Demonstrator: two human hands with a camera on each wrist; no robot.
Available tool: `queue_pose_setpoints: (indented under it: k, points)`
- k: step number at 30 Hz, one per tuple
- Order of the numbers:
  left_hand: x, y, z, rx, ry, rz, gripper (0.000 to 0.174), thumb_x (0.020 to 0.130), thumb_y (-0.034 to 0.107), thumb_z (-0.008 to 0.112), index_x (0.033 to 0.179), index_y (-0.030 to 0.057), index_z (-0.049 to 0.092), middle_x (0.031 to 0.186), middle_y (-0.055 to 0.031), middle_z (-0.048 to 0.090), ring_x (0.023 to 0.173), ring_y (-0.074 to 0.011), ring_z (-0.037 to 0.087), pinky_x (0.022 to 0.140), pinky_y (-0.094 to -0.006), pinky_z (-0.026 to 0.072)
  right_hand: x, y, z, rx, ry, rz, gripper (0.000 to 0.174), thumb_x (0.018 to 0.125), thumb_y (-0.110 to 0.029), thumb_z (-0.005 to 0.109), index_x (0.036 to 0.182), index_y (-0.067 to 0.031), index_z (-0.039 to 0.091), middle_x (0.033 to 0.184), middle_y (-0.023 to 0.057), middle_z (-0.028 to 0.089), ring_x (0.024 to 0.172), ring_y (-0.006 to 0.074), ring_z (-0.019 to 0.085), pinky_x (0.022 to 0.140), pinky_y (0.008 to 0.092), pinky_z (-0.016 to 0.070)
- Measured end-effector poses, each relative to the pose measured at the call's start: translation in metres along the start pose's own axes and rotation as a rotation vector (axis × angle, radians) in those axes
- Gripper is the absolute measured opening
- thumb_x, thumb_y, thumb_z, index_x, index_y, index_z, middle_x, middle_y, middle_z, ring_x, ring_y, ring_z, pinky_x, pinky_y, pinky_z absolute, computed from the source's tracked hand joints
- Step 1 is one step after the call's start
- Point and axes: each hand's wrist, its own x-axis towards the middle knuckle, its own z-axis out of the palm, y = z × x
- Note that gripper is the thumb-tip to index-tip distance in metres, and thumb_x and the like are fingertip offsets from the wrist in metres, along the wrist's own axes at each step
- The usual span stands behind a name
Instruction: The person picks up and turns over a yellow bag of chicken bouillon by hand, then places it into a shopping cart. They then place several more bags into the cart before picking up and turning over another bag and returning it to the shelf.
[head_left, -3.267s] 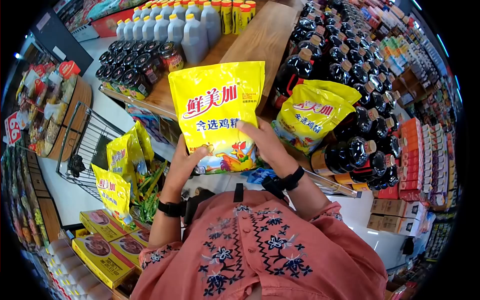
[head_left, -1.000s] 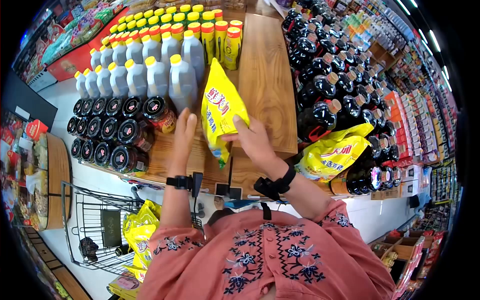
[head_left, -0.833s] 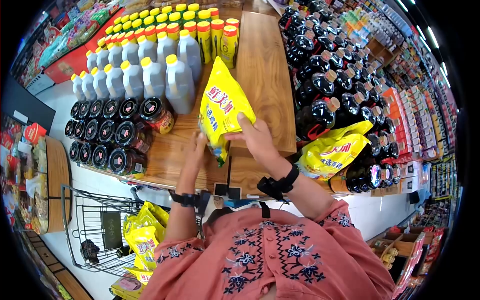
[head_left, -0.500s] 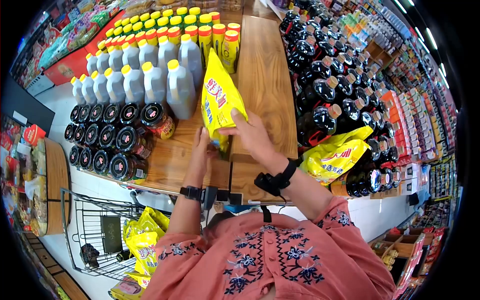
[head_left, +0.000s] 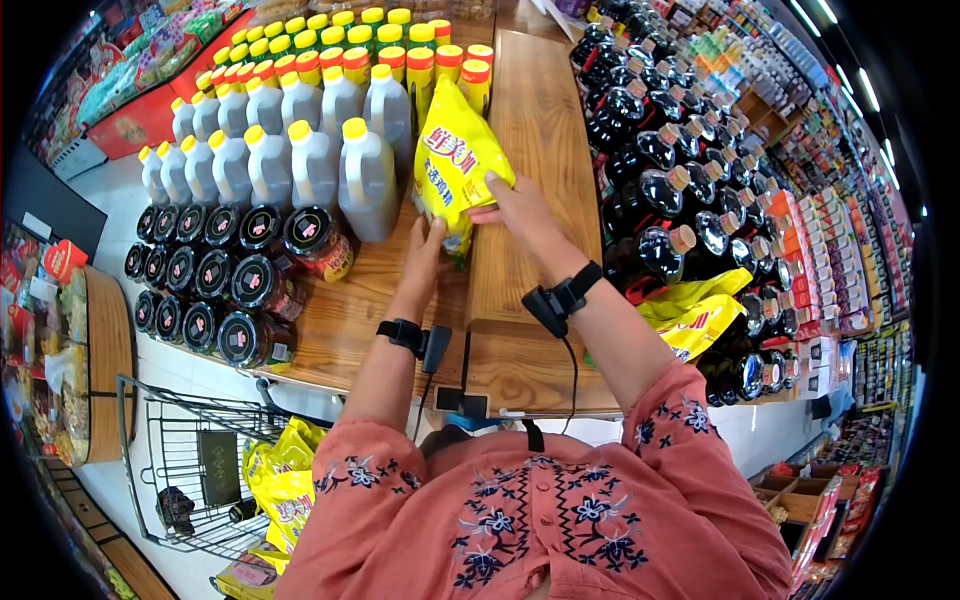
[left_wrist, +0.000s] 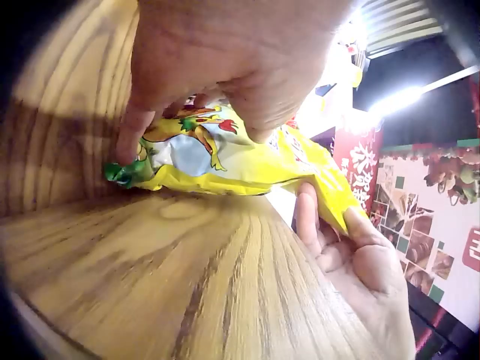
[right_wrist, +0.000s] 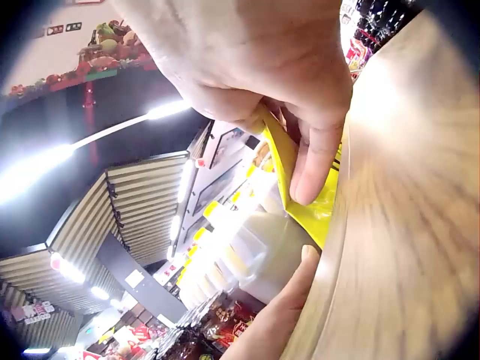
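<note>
A yellow bag of chicken bouillon point(head_left: 455, 160) stands tilted on the wooden table, beside the raised wooden board. My right hand point(head_left: 527, 215) pinches its right edge, thumb in front and fingers behind; in the right wrist view the yellow edge point(right_wrist: 281, 154) runs between thumb and fingers. At the lower left side, my left hand point(head_left: 422, 262) grips the bag, thumb on the near face. The left wrist view shows the bag's printed lower part point(left_wrist: 195, 146) under that hand, against the step of the board.
White jugs point(head_left: 367, 185) and black-lidded jars point(head_left: 247, 338) crowd the left, with yellow canisters point(head_left: 420, 85) behind. Dark bottles point(head_left: 655, 255) line the right, another yellow bag point(head_left: 700, 315) lying against them. A shopping cart point(head_left: 215, 470) holding yellow bags stands at lower left.
From being held face-on in both hands near the body, the bag has gone forward onto the table and turned sideways. Lately the left hand has closed in on its lower side.
</note>
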Motion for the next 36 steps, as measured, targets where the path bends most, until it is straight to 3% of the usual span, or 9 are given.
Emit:
queue_pose_setpoints:
  k: [7,10,16,19,23,28,31,36]
  points:
    - [0.013,-0.008,0.009,0.003,0.036,0.011,0.08,0.093,0.048,0.064,0.153,0.0116,0.026,0.144,-0.0094,0.045,0.125,-0.0238,0.049,0.093,-0.046,0.0461,0.0,-0.015,-0.012,-0.034,0.011,0.06,0.039,0.104,-0.026,0.048,0.127,0.0049,0.052,0.106,0.0181,0.069,0.079,0.024,0.073,0.064,0.0319,0.061]
    - [0.018,-0.003,0.012,0.021,0.061,0.086,0.067,0.096,0.046,0.062,0.147,0.0115,0.035,0.138,-0.0053,0.049,0.12,-0.0188,0.05,0.089,-0.0406,0.048,0.009,-0.018,-0.013,-0.026,-0.013,0.047,0.038,0.105,-0.025,0.047,0.128,0.0046,0.051,0.107,0.0187,0.069,0.079,0.024,0.073,0.064,0.0315,0.0609]
    - [0.038,0.01,0.014,0.041,0.015,0.087,0.074,0.095,0.044,0.064,0.152,0.0104,0.03,0.14,-0.0064,0.047,0.12,-0.02,0.051,0.09,-0.04,0.0477,0.034,-0.021,-0.016,-0.01,0.041,0.051,0.037,0.104,-0.022,0.047,0.127,0.0072,0.05,0.111,0.0211,0.068,0.081,0.0261,0.073,0.066,0.032,0.0616]
    - [0.049,0.009,0.015,0.044,0.088,0.071,0.081,0.092,0.043,0.066,0.155,0.0104,0.026,0.145,-0.0105,0.045,0.122,-0.0233,0.052,0.09,-0.041,0.0493,0.038,-0.018,-0.016,-0.025,0.057,0.079,0.037,0.103,-0.018,0.047,0.128,0.0095,0.048,0.114,0.0222,0.066,0.084,0.0275,0.073,0.071,0.0332,0.0619]
    - [0.063,0.022,0.011,0.066,0.07,0.078,0.079,0.093,0.044,0.064,0.153,0.0066,0.03,0.14,-0.0122,0.05,0.119,-0.0235,0.054,0.089,-0.0404,0.0498,0.045,-0.013,-0.013,-0.015,0.087,0.108,0.038,0.102,-0.016,0.048,0.13,0.0111,0.047,0.117,0.0232,0.065,0.09,0.0296,0.072,0.075,0.0344,0.0621]
    - [0.077,0.026,0.004,0.072,-0.026,0.075,0.074,0.096,0.046,0.059,0.151,0.0016,0.035,0.134,-0.0113,0.055,0.114,-0.0203,0.056,0.089,-0.0341,0.0484,0.046,-0.006,-0.011,-0.026,0.062,0.058,0.038,0.1,-0.018,0.053,0.128,0.0078,0.047,0.114,0.0218,0.065,0.088,0.0273,0.073,0.068,0.0333,0.0615]
    - [0.072,0.024,0.003,0.015,-0.097,0.085,0.076,0.097,0.042,0.058,0.154,0.0015,0.028,0.143,-0.0097,0.049,0.126,-0.0207,0.049,0.101,-0.037,0.0414,0.039,-0.01,-0.01,-0.035,0.056,0.052,0.039,0.099,-0.017,0.055,0.128,0.0083,0.048,0.113,0.0212,0.065,0.088,0.0265,0.072,0.068,0.0329,0.0612]
    - [0.068,0.019,-0.002,0.294,-0.06,0.147,0.079,0.093,0.032,0.061,0.154,-0.0018,0.025,0.143,-0.0149,0.049,0.126,-0.0216,0.05,0.101,-0.0312,0.0419,0.037,-0.009,-0.011,-0.035,0.065,0.061,0.039,0.099,-0.02,0.056,0.125,0.0097,0.053,0.11,0.0207,0.067,0.086,0.0253,0.072,0.068,0.0322,0.0607]
